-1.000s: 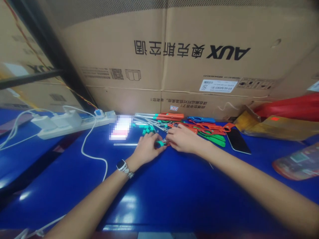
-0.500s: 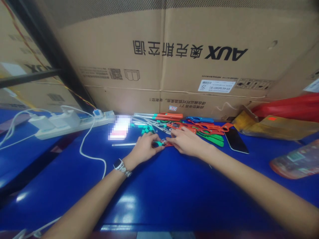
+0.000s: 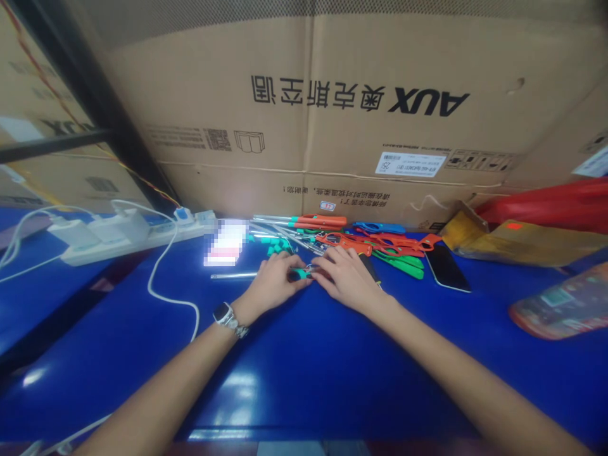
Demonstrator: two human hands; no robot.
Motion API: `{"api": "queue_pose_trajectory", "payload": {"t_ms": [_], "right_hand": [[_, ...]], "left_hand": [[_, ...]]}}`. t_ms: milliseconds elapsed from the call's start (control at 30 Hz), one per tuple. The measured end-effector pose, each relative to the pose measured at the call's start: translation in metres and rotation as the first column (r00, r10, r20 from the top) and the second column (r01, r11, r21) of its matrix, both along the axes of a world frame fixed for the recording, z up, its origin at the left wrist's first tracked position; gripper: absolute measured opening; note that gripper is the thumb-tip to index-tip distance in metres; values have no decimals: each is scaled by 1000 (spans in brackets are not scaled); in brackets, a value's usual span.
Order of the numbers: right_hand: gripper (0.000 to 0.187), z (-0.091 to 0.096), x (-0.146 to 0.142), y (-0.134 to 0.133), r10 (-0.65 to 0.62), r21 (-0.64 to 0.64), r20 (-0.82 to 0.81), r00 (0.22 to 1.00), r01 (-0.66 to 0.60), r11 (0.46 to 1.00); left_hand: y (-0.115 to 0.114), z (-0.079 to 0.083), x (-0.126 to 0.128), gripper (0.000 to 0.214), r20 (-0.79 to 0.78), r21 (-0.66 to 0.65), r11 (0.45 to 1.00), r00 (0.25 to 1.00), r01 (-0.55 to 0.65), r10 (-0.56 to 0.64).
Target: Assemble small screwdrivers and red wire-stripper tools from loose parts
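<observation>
Glossy blue tabletop (image 3: 308,373) under bright glare; tall brown printed cardboard boxes (image 3: 332,145) behind; black metal post (image 3: 102,114) at left.

The place reads as a small assembly workshop or stockroom bench. A glossy blue worktable (image 3: 304,367) stands against a big brown cardboard shipping carton (image 3: 332,145) printed upside down with AUX, Chinese characters and a barcode label. More such cartons sit to the left behind a black metal rack post (image 3: 90,101). On the table lie a heap of orange, green and blue plastic-handled tools with bare metal rods (image 3: 380,244) and a white power strip crowded with chargers (image 3: 114,237)
</observation>
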State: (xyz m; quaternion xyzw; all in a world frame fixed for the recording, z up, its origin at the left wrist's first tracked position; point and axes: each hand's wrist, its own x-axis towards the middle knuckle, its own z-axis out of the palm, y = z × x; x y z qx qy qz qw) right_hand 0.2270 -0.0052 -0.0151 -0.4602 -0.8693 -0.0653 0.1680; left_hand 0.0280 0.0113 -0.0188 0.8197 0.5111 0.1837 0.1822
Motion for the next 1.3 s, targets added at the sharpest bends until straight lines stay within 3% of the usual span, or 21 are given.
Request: {"api": "queue_pose_trajectory", "payload": {"t_ms": [100, 200, 667, 967, 1300], "right_hand": [[21, -8, -8, 1, -139, -28, -146, 979, 136, 990], [17, -14, -16, 1, -227, -43, -195, 954, 223, 974], [17, -13, -21, -13, -278, 6, -171, 945, 284, 959], [12, -16, -20, -11, -346, -134, -341, 874, 319, 938], [6, -17, -22, -9, -302, -140, -379, 875, 268, 953]], "left_hand": [[0, -1, 1, 24, -13, 7, 1000, 1000, -5, 5], [0, -2, 1, 24, -20, 14, 1000, 1000, -4, 5], [-3, 0, 5, 28, -32, 12, 999, 999, -40, 41], [-2, -5, 6, 29, -7, -18, 997, 998, -69, 69], [-5, -1, 6, 27, 13, -24, 998, 998, -65, 66]]}}
